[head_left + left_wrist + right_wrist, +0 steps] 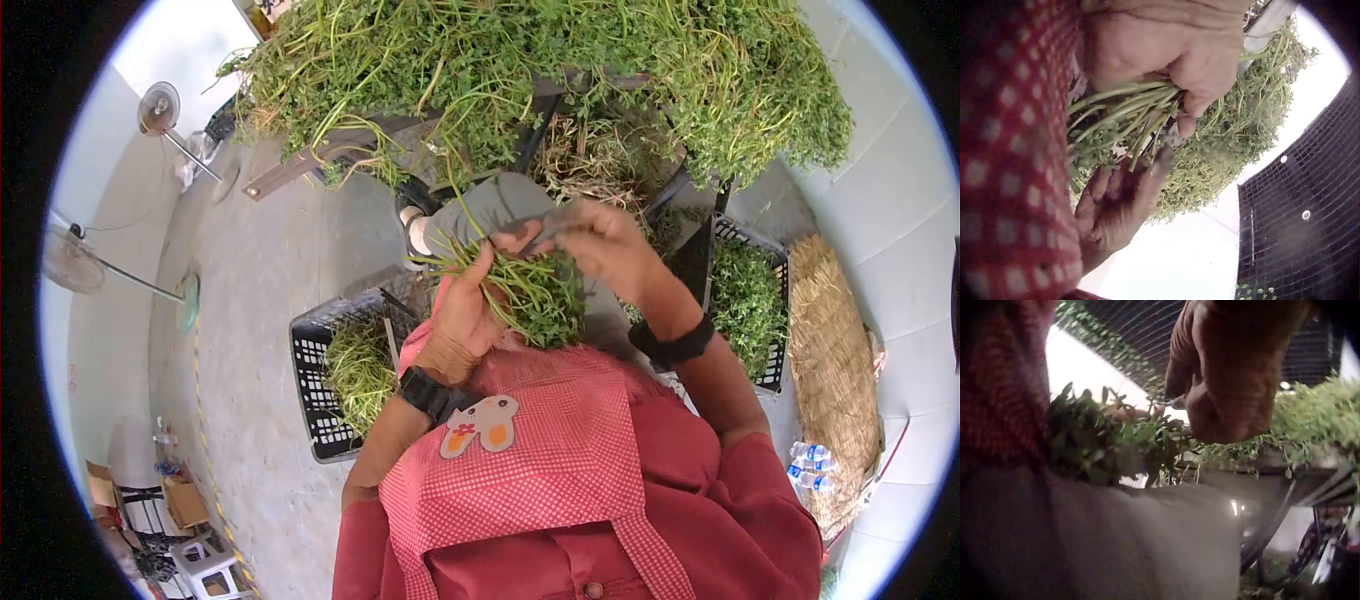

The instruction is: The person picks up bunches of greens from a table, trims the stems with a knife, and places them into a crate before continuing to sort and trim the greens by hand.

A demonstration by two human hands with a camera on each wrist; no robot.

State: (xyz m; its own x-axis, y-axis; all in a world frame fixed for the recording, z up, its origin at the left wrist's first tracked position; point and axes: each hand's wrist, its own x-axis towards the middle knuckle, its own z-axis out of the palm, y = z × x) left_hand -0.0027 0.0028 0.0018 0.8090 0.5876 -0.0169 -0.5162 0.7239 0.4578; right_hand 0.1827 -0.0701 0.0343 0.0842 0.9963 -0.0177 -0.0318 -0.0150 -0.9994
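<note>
A bunch of green stems (520, 290) lies across the left hand (465, 312), whose fingers and thumb hold it in front of the apron. Close above the bunch, the right hand (608, 250) is blurred, its fingers curled. The right wrist view has the right hand (1232, 375) pinching a small thin grey item (1175, 402), too unclear to name, beside leafy tops (1110, 434). In the left wrist view, stems (1129, 112) pass under the large hand at the top, with another hand's fingers below their ends.
A large heap of greens (500, 60) covers the table ahead. Black crates holding greens stand at left (308, 395) and right (775, 290). A straw roll (830, 370) and water bottles (812, 467) lie at right; two fans stand at left.
</note>
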